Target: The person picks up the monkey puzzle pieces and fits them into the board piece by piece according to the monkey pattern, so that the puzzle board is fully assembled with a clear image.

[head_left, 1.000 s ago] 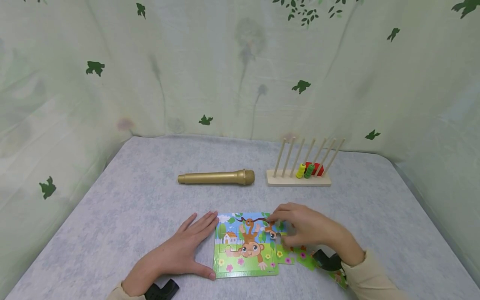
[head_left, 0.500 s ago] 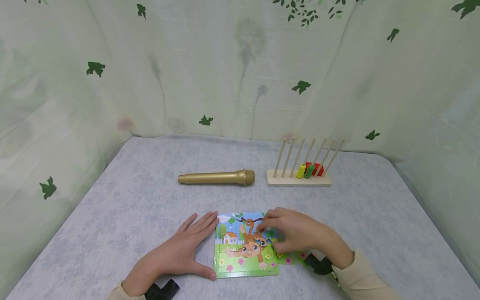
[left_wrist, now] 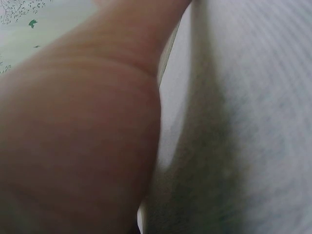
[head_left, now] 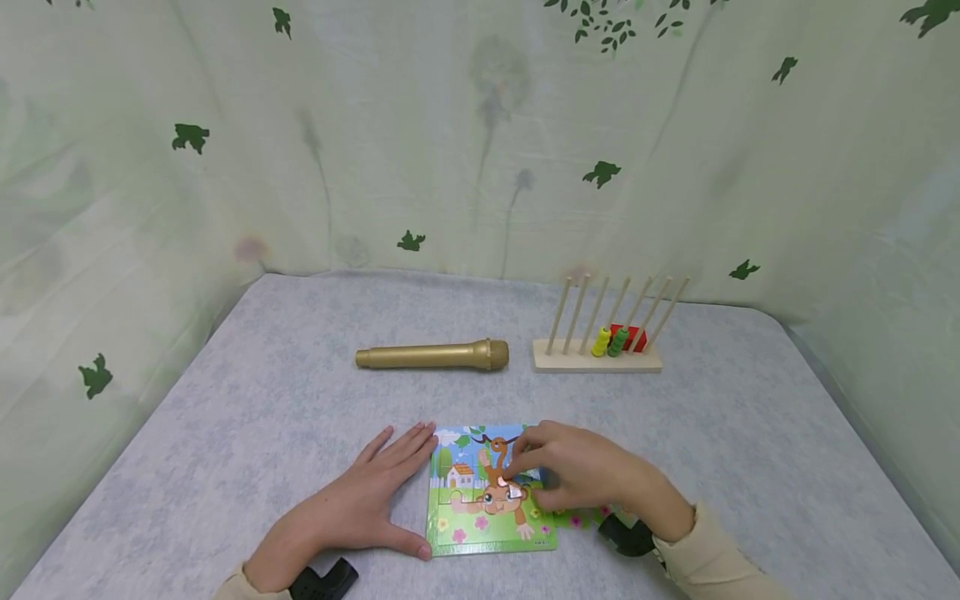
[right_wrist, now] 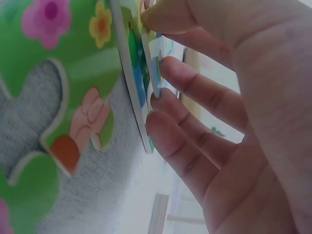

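Note:
A jigsaw puzzle board (head_left: 468,533) with a monkey, a small house and flowers lies on the table in front of me. My left hand (head_left: 367,500) rests flat at its left side, with spread fingertips at the upper left corner and the thumb at the lower left. Over the board's right half, my right hand (head_left: 588,471) pinches a puzzle piece (right_wrist: 152,68) between thumb and fingers, tilted close above the picture. The hand covers the board's upper right part. Loose puzzle pieces (right_wrist: 92,63) lie right of the board, partly under the right hand and wrist.
A gold toy microphone (head_left: 431,357) lies behind the board. To its right stands a wooden peg rack (head_left: 555,363) with yellow beads (head_left: 602,342), green beads (head_left: 618,342) and a red piece (head_left: 636,337). A printed curtain (head_left: 450,150) hangs behind the table.
My right hand has moved left and slightly toward me, carrying the puzzle piece from the board's right edge in over the monkey's head. The left hand has stayed still.

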Demonstrator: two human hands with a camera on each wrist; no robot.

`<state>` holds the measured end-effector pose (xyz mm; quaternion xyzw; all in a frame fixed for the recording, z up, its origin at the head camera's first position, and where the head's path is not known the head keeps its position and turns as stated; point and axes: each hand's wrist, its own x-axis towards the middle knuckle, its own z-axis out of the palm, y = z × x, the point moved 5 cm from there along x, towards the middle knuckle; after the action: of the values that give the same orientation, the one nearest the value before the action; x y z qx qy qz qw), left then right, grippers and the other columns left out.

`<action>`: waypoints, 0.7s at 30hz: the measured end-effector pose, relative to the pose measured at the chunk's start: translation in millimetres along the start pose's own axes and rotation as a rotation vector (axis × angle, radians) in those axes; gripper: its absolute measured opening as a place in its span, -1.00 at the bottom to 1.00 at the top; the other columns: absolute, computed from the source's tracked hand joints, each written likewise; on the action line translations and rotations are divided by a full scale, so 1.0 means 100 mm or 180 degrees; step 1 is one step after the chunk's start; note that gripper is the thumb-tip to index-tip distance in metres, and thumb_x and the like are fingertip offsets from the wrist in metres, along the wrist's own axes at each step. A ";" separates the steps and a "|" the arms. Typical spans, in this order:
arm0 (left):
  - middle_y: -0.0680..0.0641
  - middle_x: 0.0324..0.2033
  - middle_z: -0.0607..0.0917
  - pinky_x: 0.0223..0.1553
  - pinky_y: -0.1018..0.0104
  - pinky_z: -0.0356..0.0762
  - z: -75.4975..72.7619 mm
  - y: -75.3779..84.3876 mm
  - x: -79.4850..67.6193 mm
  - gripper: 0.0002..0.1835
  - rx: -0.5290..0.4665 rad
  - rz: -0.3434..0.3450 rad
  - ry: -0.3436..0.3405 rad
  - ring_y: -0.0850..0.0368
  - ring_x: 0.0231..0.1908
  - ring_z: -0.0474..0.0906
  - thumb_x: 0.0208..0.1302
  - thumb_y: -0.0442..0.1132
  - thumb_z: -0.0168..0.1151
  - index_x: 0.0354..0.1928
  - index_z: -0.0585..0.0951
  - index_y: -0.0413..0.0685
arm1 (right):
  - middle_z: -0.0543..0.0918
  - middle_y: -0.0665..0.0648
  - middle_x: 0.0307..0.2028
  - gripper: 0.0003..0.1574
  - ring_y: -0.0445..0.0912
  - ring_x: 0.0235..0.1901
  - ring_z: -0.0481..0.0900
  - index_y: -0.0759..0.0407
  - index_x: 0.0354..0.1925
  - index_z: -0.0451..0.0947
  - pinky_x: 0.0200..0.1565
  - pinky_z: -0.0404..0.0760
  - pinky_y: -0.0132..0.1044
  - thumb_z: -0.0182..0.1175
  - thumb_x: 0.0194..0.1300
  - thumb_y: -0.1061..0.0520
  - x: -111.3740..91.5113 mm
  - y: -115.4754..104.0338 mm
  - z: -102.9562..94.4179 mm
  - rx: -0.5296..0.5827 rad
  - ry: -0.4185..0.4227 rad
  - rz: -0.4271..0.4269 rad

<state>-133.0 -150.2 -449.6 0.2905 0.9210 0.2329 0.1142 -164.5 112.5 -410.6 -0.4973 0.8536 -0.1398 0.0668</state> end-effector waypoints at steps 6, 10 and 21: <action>-0.02 0.65 -0.01 0.57 -0.04 -0.41 0.00 0.00 0.00 0.44 -0.0002 0.0009 0.0003 0.01 0.64 -0.14 -0.15 0.64 0.35 0.64 0.09 -0.09 | 0.65 -0.14 0.03 -0.56 -0.22 -0.05 0.54 -0.21 0.09 0.76 -0.06 0.60 -0.40 0.38 0.24 0.10 0.01 -0.02 0.02 -0.0074 0.0046 -0.0073; -0.02 0.65 -0.01 0.57 -0.04 -0.41 0.00 0.00 0.00 0.44 -0.0004 0.0016 0.0011 0.01 0.64 -0.14 -0.14 0.63 0.35 0.64 0.08 -0.09 | 0.64 -0.16 0.04 -0.54 -0.23 -0.05 0.52 -0.20 0.11 0.75 -0.09 0.58 -0.43 0.37 0.24 0.11 0.01 -0.02 0.02 -0.0011 0.0002 0.0002; -0.04 0.65 -0.01 0.57 -0.06 -0.41 0.00 0.01 0.00 0.44 0.0002 0.0015 0.0010 -0.01 0.64 -0.14 -0.14 0.63 0.36 0.64 0.08 -0.10 | 0.60 -0.20 -0.05 -0.59 -0.31 -0.11 0.48 -0.21 0.13 0.75 -0.15 0.56 -0.49 0.41 0.32 0.03 -0.01 -0.02 0.03 0.0040 -0.0021 0.0032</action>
<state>-132.5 -150.0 -449.2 0.2924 0.9206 0.2333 0.1122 -161.6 111.6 -412.5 -0.4930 0.8550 -0.1432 0.0735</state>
